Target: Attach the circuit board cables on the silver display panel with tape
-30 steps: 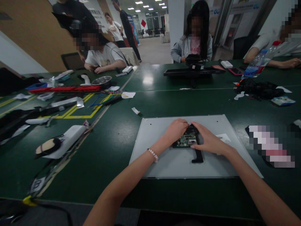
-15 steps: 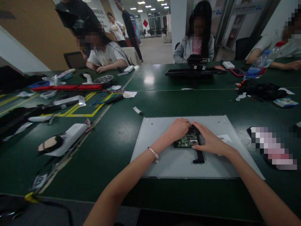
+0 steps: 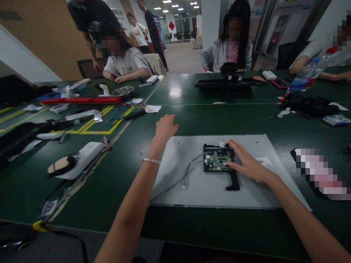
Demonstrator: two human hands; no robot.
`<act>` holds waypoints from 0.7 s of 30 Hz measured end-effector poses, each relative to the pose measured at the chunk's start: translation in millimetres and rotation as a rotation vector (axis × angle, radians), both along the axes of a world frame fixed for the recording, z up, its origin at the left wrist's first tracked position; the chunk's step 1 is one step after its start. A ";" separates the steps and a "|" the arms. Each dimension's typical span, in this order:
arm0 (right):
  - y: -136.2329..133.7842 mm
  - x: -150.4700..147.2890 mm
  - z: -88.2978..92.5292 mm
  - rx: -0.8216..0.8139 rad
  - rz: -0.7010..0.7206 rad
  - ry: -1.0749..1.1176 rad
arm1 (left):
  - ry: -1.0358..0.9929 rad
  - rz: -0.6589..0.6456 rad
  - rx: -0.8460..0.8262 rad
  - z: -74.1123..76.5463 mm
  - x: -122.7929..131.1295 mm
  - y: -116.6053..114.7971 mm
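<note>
A grey metal panel [image 3: 246,193] lies flat on the green table [image 3: 192,117]. On it sits a small green circuit board [image 3: 216,162] in a black frame, with a black bracket [image 3: 233,180] running toward me. My right hand [image 3: 245,162] rests on the board's right edge, fingers stretched flat. Thin grey wires [image 3: 189,173] trail left from the board across the panel. My left hand [image 3: 164,127], with a bead bracelet [image 3: 151,160] on the wrist, reaches past the panel's far left corner; its fingers curl down onto the table and are hidden from me.
A blurred flat object [image 3: 320,173] lies right of the panel. A white and black part [image 3: 74,162] and taped strips sit at the left. Across the table are a black monitor [image 3: 229,83], a water bottle [image 3: 307,73], a black heap [image 3: 307,102], and seated people.
My left hand left the circuit board and moved forward and left, beyond the panel's corner. The board and its wires now show. My right hand stayed on the board.
</note>
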State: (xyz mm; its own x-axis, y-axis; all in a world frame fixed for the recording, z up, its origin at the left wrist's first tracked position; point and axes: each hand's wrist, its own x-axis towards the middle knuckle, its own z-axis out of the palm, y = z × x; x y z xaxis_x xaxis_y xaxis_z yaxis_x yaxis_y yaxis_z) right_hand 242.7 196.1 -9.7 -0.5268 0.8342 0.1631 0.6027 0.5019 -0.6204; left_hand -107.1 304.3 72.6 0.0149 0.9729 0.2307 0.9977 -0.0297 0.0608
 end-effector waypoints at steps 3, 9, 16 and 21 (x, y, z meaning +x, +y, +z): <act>0.6 0.2 -0.7 0.014 0.007 0.017 | 0.002 0.110 -0.083 -8.7 -33.8 2.0; 0.0 -0.8 -0.9 0.023 0.006 0.023 | 0.011 0.174 -0.081 -24.3 -42.9 -2.9; 3.5 -1.2 -4.7 0.073 -0.012 0.086 | -0.007 0.156 0.034 13.1 -28.3 -13.4; 4.8 -7.1 1.4 0.175 -0.098 0.173 | -0.050 -0.045 0.070 30.8 12.1 -45.1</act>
